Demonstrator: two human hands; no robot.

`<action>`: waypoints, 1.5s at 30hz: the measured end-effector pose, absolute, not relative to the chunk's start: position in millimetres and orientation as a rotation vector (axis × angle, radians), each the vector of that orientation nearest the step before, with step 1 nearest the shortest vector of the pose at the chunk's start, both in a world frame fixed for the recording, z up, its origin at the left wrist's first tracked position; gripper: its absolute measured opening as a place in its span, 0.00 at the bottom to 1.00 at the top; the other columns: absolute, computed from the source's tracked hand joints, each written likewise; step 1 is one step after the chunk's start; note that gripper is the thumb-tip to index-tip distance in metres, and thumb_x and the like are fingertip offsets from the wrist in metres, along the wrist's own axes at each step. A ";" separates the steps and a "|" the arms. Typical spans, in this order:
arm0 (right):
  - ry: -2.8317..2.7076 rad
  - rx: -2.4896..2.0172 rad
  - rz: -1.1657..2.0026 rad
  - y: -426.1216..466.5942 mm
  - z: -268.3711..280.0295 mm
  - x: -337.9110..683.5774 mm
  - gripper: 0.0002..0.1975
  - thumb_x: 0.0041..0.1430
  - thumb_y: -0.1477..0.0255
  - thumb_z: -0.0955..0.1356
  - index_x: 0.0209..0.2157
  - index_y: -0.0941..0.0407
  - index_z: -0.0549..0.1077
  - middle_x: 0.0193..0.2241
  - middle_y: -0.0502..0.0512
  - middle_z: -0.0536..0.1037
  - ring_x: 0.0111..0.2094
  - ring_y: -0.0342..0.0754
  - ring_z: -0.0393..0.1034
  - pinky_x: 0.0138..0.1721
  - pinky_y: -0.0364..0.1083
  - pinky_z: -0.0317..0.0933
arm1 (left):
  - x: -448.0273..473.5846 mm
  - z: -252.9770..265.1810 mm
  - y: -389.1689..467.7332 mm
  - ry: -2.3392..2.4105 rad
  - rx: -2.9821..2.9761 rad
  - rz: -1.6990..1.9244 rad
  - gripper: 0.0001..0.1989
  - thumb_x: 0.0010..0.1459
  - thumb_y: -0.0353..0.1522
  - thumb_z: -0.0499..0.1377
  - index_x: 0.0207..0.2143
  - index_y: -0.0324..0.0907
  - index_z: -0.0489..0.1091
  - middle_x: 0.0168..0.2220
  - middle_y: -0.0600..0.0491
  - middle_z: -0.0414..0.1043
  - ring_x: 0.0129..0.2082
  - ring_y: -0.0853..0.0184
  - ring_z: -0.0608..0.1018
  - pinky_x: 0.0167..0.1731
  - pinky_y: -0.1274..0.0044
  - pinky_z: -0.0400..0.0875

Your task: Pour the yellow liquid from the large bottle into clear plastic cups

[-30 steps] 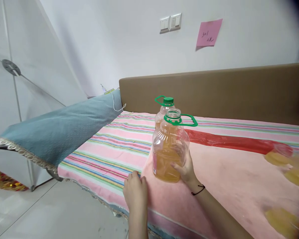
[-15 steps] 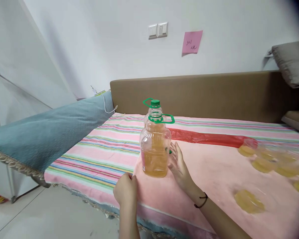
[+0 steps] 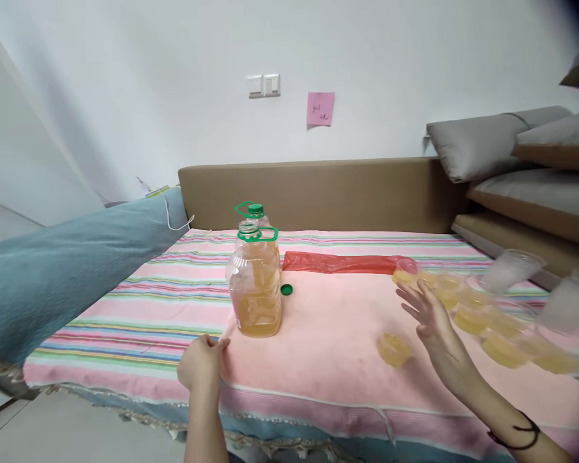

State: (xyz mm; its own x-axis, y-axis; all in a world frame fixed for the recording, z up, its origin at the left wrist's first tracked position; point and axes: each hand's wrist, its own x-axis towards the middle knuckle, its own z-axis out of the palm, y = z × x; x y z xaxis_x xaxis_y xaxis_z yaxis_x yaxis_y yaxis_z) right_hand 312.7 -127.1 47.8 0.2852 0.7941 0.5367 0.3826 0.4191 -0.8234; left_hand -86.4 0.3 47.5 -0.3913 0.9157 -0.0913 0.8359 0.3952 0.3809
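Observation:
My left hand (image 3: 200, 365) is closed at the left edge of a pink towel (image 3: 313, 334), its thumb and fingers pinching the border. Just beyond it stands an uncapped clear jug (image 3: 255, 299) of yellow juice with a green handle ring. Behind that is a second jug (image 3: 257, 212), capped in green and mostly hidden. A loose green cap (image 3: 286, 289) lies to their right. My right hand (image 3: 437, 328), fingers spread and holding nothing, hovers between a single cup of juice (image 3: 394, 349) and a cluster of juice cups (image 3: 504, 344), slightly blurred.
A red plastic bag (image 3: 342, 262) stretches along the towel's far side. Stacks of clear cups (image 3: 511, 267) lie tilted at the right. Grey cushions (image 3: 492, 145) are piled in the back right corner. The brown backrest (image 3: 318, 196) runs behind, and a blue-covered armrest (image 3: 91, 241) borders the left.
My right hand has left the jug's side and moved right toward the cups. The view has turned right, showing more cups and cushions. My left hand stays at the towel's edge.

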 end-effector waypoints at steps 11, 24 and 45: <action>-1.266 -1.464 0.375 -160.4 1.2 393.4 0.29 0.62 0.53 0.66 0.61 0.49 0.62 0.61 0.65 0.69 0.62 0.59 0.62 0.62 0.66 0.53 | -86.0 54.4 -17.3 2.053 1.753 0.258 0.25 0.42 0.54 0.61 0.17 0.46 0.57 0.20 0.53 0.67 0.26 0.58 0.73 0.27 0.74 0.60; -1.306 -1.490 0.499 -153.9 4.5 378.5 0.17 0.47 0.72 0.73 0.42 0.53 0.78 0.44 0.56 0.82 0.46 0.56 0.75 0.53 0.59 0.66 | 112.0 54.8 -62.5 0.938 2.024 0.484 0.21 0.52 0.41 0.63 0.48 0.45 0.74 0.46 0.48 0.77 0.43 0.59 0.77 0.44 0.71 0.70; -1.028 -1.425 0.589 -148.8 -2.2 350.0 0.16 0.47 0.71 0.69 0.40 0.52 0.75 0.41 0.56 0.80 0.41 0.52 0.75 0.38 0.51 0.71 | 208.4 5.9 -73.5 0.878 1.833 1.109 0.47 0.44 0.32 0.66 0.62 0.44 0.41 0.48 0.47 0.68 0.52 0.61 0.73 0.55 0.67 0.64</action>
